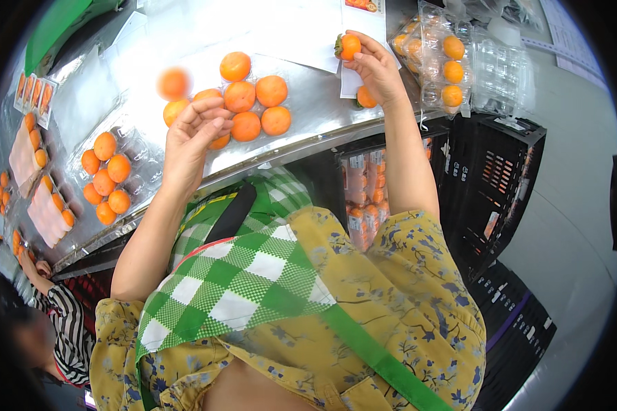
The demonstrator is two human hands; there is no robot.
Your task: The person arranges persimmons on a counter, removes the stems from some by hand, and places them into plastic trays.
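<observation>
My right hand [378, 69] holds an orange persimmon [350, 47] by its side, its green calyx facing left, above a white sheet at the metal table's right part. Just below that hand lies another persimmon [367, 96]. My left hand [198, 128] hovers over persimmons at the table's front edge, its fingers bent; it partly covers them, and whether it touches one I cannot tell. To its right several persimmons [246, 126] sit close together in rows, seemingly in a clear plastic tray. Up and left of it is a blurred orange patch [174, 83].
Clear clamshell packs with persimmons [452, 96] stand at the right end of the table. A clear tray of persimmons [103, 182] and pink-covered packs [49, 216] lie left. Black crates [493, 180] stand below right. A co-worker in a striped sleeve [71, 313] is at lower left.
</observation>
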